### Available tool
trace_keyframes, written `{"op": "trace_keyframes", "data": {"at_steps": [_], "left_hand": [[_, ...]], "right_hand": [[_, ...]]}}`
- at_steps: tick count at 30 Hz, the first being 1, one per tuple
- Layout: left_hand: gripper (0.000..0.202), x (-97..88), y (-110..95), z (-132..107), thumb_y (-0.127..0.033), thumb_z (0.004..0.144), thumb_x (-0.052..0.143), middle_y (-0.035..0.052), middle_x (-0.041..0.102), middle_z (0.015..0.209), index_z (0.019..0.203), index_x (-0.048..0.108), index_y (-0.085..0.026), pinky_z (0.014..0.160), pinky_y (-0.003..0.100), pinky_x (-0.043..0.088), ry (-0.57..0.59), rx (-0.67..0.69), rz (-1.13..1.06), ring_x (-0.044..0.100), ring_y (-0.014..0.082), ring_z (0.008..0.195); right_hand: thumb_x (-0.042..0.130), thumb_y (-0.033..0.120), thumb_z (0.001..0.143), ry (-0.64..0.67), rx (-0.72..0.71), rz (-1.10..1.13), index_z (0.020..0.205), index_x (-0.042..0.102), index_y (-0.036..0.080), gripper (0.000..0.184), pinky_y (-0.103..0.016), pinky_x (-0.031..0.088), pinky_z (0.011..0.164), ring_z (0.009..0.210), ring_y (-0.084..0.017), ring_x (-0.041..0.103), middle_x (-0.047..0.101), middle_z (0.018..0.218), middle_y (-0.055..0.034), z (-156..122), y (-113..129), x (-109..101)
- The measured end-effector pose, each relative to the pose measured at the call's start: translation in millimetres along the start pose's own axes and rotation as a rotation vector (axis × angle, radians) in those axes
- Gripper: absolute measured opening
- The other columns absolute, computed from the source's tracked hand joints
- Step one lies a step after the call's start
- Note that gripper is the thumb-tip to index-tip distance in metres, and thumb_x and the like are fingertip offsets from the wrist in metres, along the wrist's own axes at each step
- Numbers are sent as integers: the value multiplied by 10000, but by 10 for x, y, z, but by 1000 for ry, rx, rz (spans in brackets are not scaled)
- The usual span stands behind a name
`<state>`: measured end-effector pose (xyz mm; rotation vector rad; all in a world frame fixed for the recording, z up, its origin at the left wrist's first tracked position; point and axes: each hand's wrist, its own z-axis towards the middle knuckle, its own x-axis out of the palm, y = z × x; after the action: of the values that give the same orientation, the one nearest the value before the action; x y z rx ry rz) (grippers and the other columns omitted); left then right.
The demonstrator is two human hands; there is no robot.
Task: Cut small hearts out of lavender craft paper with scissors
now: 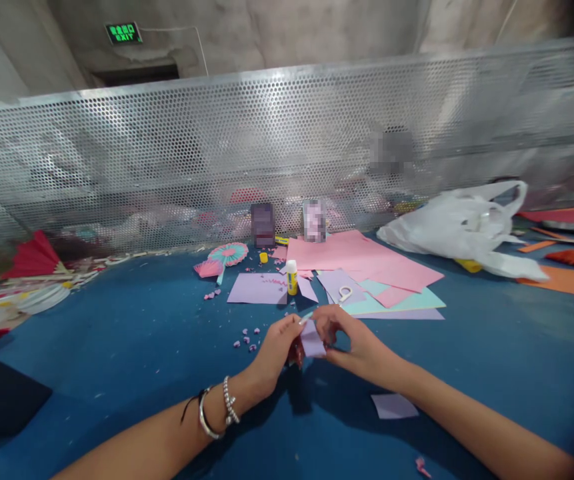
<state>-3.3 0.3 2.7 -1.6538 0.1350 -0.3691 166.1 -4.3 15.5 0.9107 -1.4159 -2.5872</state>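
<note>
The left hand, with silver bracelets on its wrist, grasps a small lilac paper piece by its left side, thumb and fingers meeting near the upper corner, above the blue table. The right hand curls at the opposite edge of that piece, its fingers bent and its thumb near the lower right corner; whether it pinches the paper too, I cannot tell. Below the right forearm a lilac rectangle lies flat, and nearer the bottom edge there is a crumpled pink scrap. Left of the hands, tiny lilac bits are scattered. Just beyond the hands, a white loop handle rests over paper. A glue stick stands upright beside a lilac sheet, with pink sheets and a mint sheet overlapping to the right. Farther left sit a yellow cap and a pink-and-mint pleated rosette. A white plastic bag lies on the right, near orange paper; red paper is at the far left. Behind everything runs a perforated metal panel, and above it a green exit sign glows on the wall.
</note>
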Motion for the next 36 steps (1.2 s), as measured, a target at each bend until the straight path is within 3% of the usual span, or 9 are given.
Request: {"op": "trace_keyframes", "data": {"at_steps": [4, 7, 14, 18, 27, 31, 36], "left_hand": [[283, -4, -2, 2, -412, 790, 520, -75, 405, 456, 657, 439, -176, 397, 178, 306, 15, -12, 7, 371, 66, 386], [334, 4, -31, -15, -463, 779, 538, -78, 411, 441, 647, 446, -170, 418, 181, 313, 24, -15, 16, 373, 61, 385], [385, 17, -72, -46, -515, 795, 503, -28, 539, 541, 678, 485, -149, 444, 185, 293, 77, 31, 110, 436, 56, 422], [363, 8, -32, -29, -506, 785, 524, -41, 513, 535, 711, 493, -152, 442, 182, 287, 48, 56, 136, 456, 60, 426], [318, 14, -50, -48, -453, 766, 571, -36, 534, 481, 748, 590, -137, 461, 189, 347, -44, 169, 281, 479, 78, 422], [324, 15, -50, -56, -426, 729, 623, 6, 620, 632, 861, 641, -130, 500, 217, 418, -33, 187, 242, 527, 99, 475], [300, 6, -34, -48, -407, 742, 617, 3, 600, 557, 837, 662, -126, 497, 210, 410, -46, 190, 276, 531, 104, 476]], "right_hand": [[474, -20, 715, -13, -139, -103, 951, 560, 226, 352, -247, 420, 663, 736, -122, 492, 528, 818, -5, 19, -27, -25], [470, 0, 749, -40, -207, -130, 871, 621, 215, 290, -272, 433, 706, 804, -140, 526, 554, 825, -26, 31, -35, -61], [509, 126, 813, -126, -188, -166, 852, 655, 238, 188, -328, 448, 741, 818, -163, 550, 587, 832, -42, 42, -14, -117], [551, 175, 817, -114, -178, -156, 840, 653, 221, 113, -315, 445, 748, 823, -160, 548, 584, 832, -49, 52, -25, -102], [560, 218, 808, -110, -53, -98, 782, 570, 197, 34, -270, 424, 644, 752, -146, 523, 551, 822, -36, 46, -88, -57], [643, 250, 740, -169, 117, -12, 806, 479, 196, 186, -256, 419, 631, 721, -132, 520, 555, 837, -16, 61, -86, -33], [633, 282, 753, -99, 250, 69, 859, 542, 190, 166, -249, 412, 631, 702, -129, 543, 594, 777, 2, 85, -82, -18]]}}
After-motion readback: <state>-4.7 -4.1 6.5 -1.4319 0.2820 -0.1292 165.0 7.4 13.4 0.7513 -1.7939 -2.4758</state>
